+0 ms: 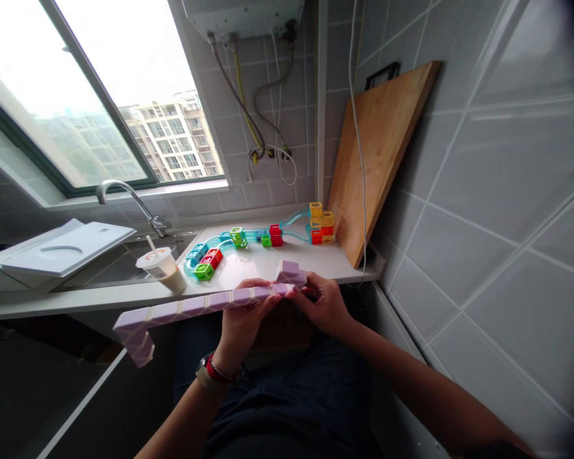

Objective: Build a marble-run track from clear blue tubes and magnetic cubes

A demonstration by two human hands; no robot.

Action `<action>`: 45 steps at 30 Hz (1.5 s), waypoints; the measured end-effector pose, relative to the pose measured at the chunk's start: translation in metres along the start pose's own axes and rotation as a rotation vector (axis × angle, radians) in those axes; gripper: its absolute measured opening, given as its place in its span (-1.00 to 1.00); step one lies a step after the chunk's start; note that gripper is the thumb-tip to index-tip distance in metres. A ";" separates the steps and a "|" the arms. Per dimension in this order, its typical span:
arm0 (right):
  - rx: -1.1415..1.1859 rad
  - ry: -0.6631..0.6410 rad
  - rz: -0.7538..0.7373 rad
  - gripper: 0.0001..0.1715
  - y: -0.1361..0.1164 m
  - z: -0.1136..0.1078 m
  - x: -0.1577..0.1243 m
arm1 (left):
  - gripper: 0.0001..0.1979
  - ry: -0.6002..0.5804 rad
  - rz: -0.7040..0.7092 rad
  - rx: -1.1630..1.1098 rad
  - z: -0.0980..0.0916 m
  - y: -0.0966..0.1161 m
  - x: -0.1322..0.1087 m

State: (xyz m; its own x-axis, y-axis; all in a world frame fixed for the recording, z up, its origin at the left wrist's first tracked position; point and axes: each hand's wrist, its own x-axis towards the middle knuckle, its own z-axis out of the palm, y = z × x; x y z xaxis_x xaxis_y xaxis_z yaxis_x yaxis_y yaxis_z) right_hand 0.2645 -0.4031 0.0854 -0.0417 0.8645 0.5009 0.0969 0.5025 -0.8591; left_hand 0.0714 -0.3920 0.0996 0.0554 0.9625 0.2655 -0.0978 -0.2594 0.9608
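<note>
A long purple segmented twist-snake toy [191, 308] stretches from lower left to centre, its left end bent down and its right end folded up. My left hand [246, 319] grips its straight part from below, near the middle right. My right hand [323, 303] holds the folded right end, fingers around the last segments. Both hands are just in front of the white countertop's [263, 264] front edge.
On the countertop lie a colourful marble-run track [263, 239] with cube blocks, and a drink cup with a straw [160, 268]. A wooden cutting board [380, 150] leans on the tiled wall at right. A sink with faucet [131, 201] and white board lie left.
</note>
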 end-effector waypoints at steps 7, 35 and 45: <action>0.382 -0.254 0.288 -0.45 -0.001 -0.009 0.017 | -0.60 -0.087 -0.135 -0.114 0.000 0.003 0.001; -0.521 -0.333 -0.604 -0.67 -0.013 -0.022 0.007 | -0.67 -0.097 -0.485 -0.434 -0.002 0.000 0.007; -0.632 -0.124 -0.778 -0.55 -0.011 -0.024 0.004 | -0.64 -0.178 -0.375 -0.472 -0.005 0.018 -0.001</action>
State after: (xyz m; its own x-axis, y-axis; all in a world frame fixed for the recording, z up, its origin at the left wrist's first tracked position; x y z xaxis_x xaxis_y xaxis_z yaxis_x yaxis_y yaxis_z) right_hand 0.2871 -0.4056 0.0995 -0.4171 0.3124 0.8535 0.5062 0.8598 -0.0673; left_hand 0.0649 -0.3969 0.1163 0.3313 0.9429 -0.0347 -0.4654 0.1953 0.8633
